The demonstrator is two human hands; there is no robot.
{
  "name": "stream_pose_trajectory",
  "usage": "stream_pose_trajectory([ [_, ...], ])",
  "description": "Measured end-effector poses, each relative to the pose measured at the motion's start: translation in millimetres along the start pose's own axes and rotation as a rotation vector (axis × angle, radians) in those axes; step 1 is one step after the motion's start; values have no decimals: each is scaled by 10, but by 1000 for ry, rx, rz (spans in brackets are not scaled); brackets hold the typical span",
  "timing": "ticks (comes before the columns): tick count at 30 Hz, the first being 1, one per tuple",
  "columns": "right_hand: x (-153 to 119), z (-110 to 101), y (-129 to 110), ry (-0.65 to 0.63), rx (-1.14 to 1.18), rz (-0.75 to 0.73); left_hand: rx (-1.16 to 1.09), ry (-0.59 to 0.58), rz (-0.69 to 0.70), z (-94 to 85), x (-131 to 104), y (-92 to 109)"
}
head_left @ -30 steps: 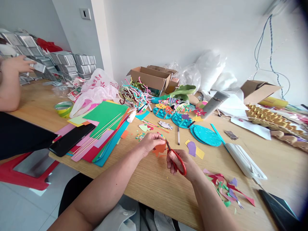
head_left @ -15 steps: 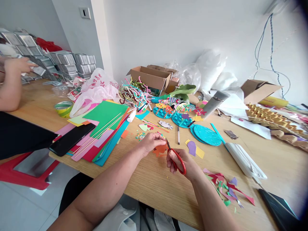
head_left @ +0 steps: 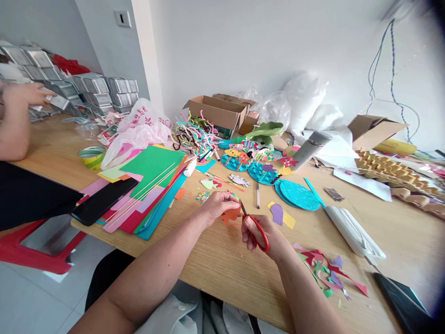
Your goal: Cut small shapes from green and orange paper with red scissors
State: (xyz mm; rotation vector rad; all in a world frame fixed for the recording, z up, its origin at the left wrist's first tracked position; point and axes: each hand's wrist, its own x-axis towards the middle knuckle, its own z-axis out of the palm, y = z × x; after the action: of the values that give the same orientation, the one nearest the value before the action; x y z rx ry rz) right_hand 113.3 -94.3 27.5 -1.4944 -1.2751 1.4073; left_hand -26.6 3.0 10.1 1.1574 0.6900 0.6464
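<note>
In my right hand (head_left: 259, 234) are red-handled scissors (head_left: 263, 235), their dark blades pointing up and left. My left hand (head_left: 219, 207) pinches a piece of orange paper (head_left: 231, 215), whose right edge meets the blades. Just beyond the left hand lie small bits of coloured paper (head_left: 202, 197) and a pale green cut-out (head_left: 208, 184). A pen (head_left: 257, 195) rests past the scissors. To their right are a purple paper piece (head_left: 277, 214) and a yellow paper piece (head_left: 289, 220).
Coloured sheets (head_left: 149, 171) with a black phone (head_left: 104, 202) lie at left. Pipe cleaners (head_left: 194, 137), blue ovals (head_left: 299, 195), a grey bottle (head_left: 313, 147), a white case (head_left: 352, 232) and paper scraps (head_left: 327, 269) surround the work. Another person's hand (head_left: 29, 94) is at far left.
The orange paper has turned slightly in my left hand, and less of it shows below the fingers. Both hands stay almost in place. The far-left person's hand has shifted slightly.
</note>
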Motion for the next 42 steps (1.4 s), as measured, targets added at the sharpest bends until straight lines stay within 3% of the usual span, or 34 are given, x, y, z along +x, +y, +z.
stream_pose_trajectory([
  [11, 4, -26, 49, -28, 1, -17, -5, -7, 35, -11, 2, -7],
  [32, -3, -66, 40, -32, -32, 15, 22, -39, -61, -25, -35, 68],
  [42, -6, -69, 38, -31, -22, 34, 19, -63, -37, -67, -9, 38],
])
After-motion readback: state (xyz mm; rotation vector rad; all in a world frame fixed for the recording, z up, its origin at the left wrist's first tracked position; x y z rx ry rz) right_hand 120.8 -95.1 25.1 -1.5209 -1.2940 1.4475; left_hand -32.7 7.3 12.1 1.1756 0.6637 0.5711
